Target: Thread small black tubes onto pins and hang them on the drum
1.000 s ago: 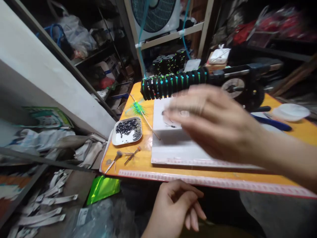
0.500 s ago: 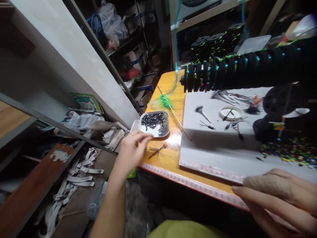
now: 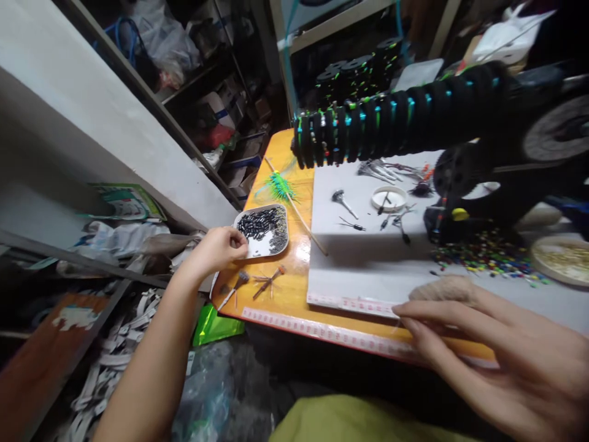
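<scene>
My left hand (image 3: 219,250) is at the near left edge of a small white tray (image 3: 254,251), fingers curled together in a pinch; what they hold, if anything, is hidden. Black bullet-shaped pieces (image 3: 258,222) fill much of the tray, with small grey bits (image 3: 278,238) along its right side. My right hand (image 3: 488,337) hovers over the table's front edge, thumb and forefinger pinched together on something too small to name. Below the tray lie a grey-headed tied piece (image 3: 240,281) and a brown one with thin legs (image 3: 268,282).
A black sewing-machine-like body (image 3: 405,116) wound with bright threads stands over a white board (image 3: 350,264). Loose coloured beads (image 3: 488,258) lie below it, and a dish of gold bits (image 3: 564,261) sits at right. A stick (image 3: 307,228) with green bristles crosses the yellow table (image 3: 294,288).
The view has swung right. My left hand has drawn to the tray's left edge with its fingers curled in, uncovering the grey-headed piece. My right hand stays pinched above the table's front edge.
</scene>
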The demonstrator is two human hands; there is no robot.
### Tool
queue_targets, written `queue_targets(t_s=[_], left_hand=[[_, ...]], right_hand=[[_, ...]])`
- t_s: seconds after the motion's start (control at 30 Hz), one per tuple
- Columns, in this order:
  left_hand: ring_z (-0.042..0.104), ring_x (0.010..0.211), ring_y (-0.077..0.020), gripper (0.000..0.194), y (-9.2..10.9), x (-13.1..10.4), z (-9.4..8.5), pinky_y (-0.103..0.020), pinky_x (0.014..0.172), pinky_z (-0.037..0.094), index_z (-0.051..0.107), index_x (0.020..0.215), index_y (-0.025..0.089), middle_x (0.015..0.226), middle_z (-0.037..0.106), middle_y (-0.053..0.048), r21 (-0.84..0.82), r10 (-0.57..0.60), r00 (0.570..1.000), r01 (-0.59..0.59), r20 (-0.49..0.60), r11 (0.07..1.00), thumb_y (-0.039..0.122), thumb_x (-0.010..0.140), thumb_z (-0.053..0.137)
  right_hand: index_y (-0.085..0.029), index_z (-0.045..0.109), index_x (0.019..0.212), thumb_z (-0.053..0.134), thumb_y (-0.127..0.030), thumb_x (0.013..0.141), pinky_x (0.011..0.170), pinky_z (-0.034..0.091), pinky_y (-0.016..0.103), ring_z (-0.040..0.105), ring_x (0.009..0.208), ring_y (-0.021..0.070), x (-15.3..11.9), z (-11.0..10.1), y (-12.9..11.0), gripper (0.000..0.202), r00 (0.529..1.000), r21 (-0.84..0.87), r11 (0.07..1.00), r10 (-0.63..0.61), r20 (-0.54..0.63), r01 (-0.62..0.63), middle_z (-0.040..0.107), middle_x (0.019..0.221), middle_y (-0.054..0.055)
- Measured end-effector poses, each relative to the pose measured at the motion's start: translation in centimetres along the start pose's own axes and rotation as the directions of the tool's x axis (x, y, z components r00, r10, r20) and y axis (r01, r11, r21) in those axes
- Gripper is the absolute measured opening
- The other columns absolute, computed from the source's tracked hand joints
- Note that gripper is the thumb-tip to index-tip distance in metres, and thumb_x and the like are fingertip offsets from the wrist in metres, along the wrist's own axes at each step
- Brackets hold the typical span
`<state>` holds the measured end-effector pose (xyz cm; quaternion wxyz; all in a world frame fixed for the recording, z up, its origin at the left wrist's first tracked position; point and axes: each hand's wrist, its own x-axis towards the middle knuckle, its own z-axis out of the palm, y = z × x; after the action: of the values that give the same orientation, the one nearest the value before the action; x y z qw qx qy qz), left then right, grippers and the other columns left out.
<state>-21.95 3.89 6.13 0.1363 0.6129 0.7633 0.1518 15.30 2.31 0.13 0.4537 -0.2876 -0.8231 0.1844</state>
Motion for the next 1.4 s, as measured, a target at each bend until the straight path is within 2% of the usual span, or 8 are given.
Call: queue_targets(t_s=[0.13,0.17,0.23,0.3,0.43,0.53,0.83,1.4], left_hand=[[0.063,0.069,-0.0175,0.008,4.0,-4.2,1.4,-0.027,0.066,0.050,0.067,0.079,0.019,0.074,0.070,-0.001,-0.135,0.019,0.973,-0.051,-0.231,0.990,0.027,0.083,0.065],[0.064,0.070,-0.0168,0.005,5.5,-5.7,2.4,-0.026,0.067,0.051,0.067,0.080,0.019,0.075,0.070,-0.001,-0.331,0.042,0.965,-0.129,-0.259,0.935,0.023,0.083,0.068],[0.066,0.075,-0.0158,0.008,8.5,-8.5,5.0,-0.025,0.071,0.053,0.068,0.078,0.020,0.077,0.070,-0.001,-0.666,0.125,0.957,-0.274,-0.262,0.694,0.016,0.084,0.072],[0.067,0.075,-0.0145,0.008,11.0,-10.5,8.0,-0.023,0.070,0.054,0.073,0.080,0.019,0.077,0.071,-0.002,-0.864,0.178,0.958,-0.282,-0.227,0.416,0.015,0.084,0.078],[0.064,0.065,-0.0069,0.008,13.9,-12.1,12.5,-0.015,0.062,0.052,0.082,0.079,0.022,0.078,0.073,0.000,-0.998,0.065,0.998,-0.005,-0.009,-0.060,0.018,0.079,0.088],[0.062,0.056,-0.0028,0.011,14.9,-12.4,13.4,-0.011,0.057,0.052,0.084,0.077,0.022,0.076,0.073,0.002,-0.953,0.042,0.992,0.129,0.122,-0.273,0.022,0.074,0.094],[0.071,0.062,-0.0044,0.017,15.5,-13.1,13.1,-0.009,0.059,0.058,0.083,0.083,0.020,0.074,0.079,0.003,-0.882,0.054,0.979,0.202,0.198,-0.425,0.012,0.073,0.093],[0.071,0.058,-0.0049,0.020,15.6,-13.1,12.6,-0.009,0.056,0.058,0.082,0.082,0.019,0.072,0.079,0.003,-0.877,0.056,0.969,0.242,0.241,-0.415,0.013,0.068,0.096]], right_hand=[[-0.023,0.068,0.101,0.062,-0.010,0.093,0.061,0.050,0.025,0.066,0.074,0.0137,0.4,-0.1,-0.9,0.016,0.999,-0.027,0.999,-0.027,0.035,0.028,0.066,0.087,0.003],[-0.023,0.068,0.101,0.062,-0.010,0.094,0.061,0.050,0.025,0.066,0.075,0.0139,0.4,-0.1,-1.1,0.015,0.999,-0.024,1.000,-0.012,0.030,0.013,0.065,0.086,0.003],[-0.023,0.068,0.100,0.062,-0.011,0.094,0.061,0.050,0.025,0.065,0.075,0.0143,0.4,-0.2,-1.6,0.014,1.000,-0.022,1.000,0.013,0.016,-0.013,0.063,0.085,0.003],[-0.022,0.067,0.097,0.062,-0.011,0.094,0.057,0.049,0.025,0.063,0.072,0.0141,0.3,-0.3,-2.1,0.013,1.000,-0.020,1.000,0.020,0.012,-0.020,0.062,0.082,0.002],[-0.022,0.063,0.094,0.061,-0.007,0.092,0.060,0.052,0.025,0.066,0.073,0.0144,-0.4,-0.4,-3.1,0.015,1.000,-0.016,1.000,0.020,-0.001,-0.020,0.064,0.083,0.002],[-0.023,0.063,0.096,0.062,-0.007,0.090,0.069,0.057,0.027,0.071,0.081,0.0161,-1.0,-0.1,-3.5,0.017,0.999,-0.035,0.999,0.034,-0.013,-0.034,0.068,0.092,0.004],[-0.023,0.061,0.094,0.063,-0.006,0.091,0.075,0.061,0.026,0.071,0.085,0.0154,-1.5,0.2,-4.2,0.018,1.000,-0.045,0.999,0.018,-0.019,-0.019,0.072,0.097,0.005],[-0.024,0.062,0.095,0.063,-0.010,0.092,0.074,0.063,0.026,0.074,0.085,0.0183,-1.5,-0.3,-4.3,0.015,1.000,-0.094,0.996,0.008,0.003,-0.008,0.075,0.098,0.005]])
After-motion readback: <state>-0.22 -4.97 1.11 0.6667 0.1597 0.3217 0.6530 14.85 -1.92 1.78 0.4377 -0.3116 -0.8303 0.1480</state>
